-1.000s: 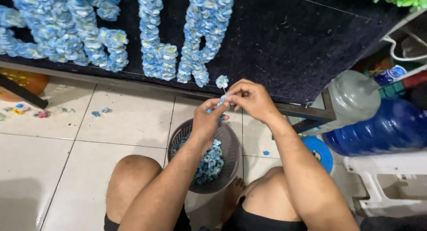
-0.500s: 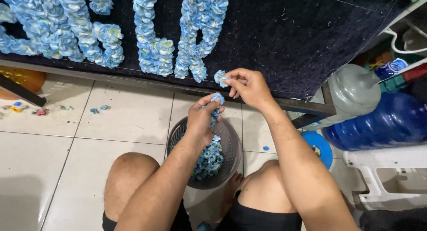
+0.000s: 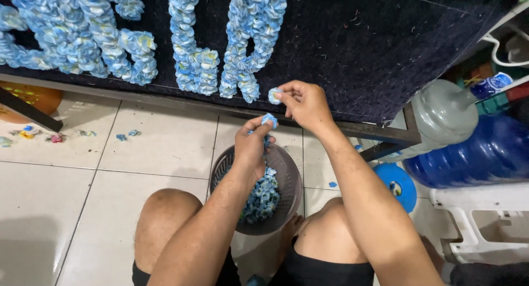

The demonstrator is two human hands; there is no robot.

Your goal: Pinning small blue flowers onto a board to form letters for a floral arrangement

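My right hand (image 3: pixel 304 104) pinches a small blue paper flower (image 3: pixel 274 95) and presses it against the dark board (image 3: pixel 352 49), just right of the lowest tip of a letter built from blue flowers (image 3: pixel 250 41). My left hand (image 3: pixel 252 145) holds another blue flower (image 3: pixel 269 120) in its fingertips, a little below the right hand and above a grey mesh basket (image 3: pixel 286 176). The basket stands on the tiled floor between my knees and holds several loose blue flowers (image 3: pixel 263 195).
More flower letters (image 3: pixel 82 35) fill the board to the left. A metal frame bar (image 3: pixel 380 133) runs under the board. Large blue water jugs (image 3: pixel 474 148) and a grey one (image 3: pixel 441 118) lie at the right, with a white plastic piece (image 3: pixel 479 220). Scraps litter the tiles (image 3: pixel 55 136).
My right hand has lifted its flower from near the left hand up to the board. My left hand has stayed above the basket with its own flower.
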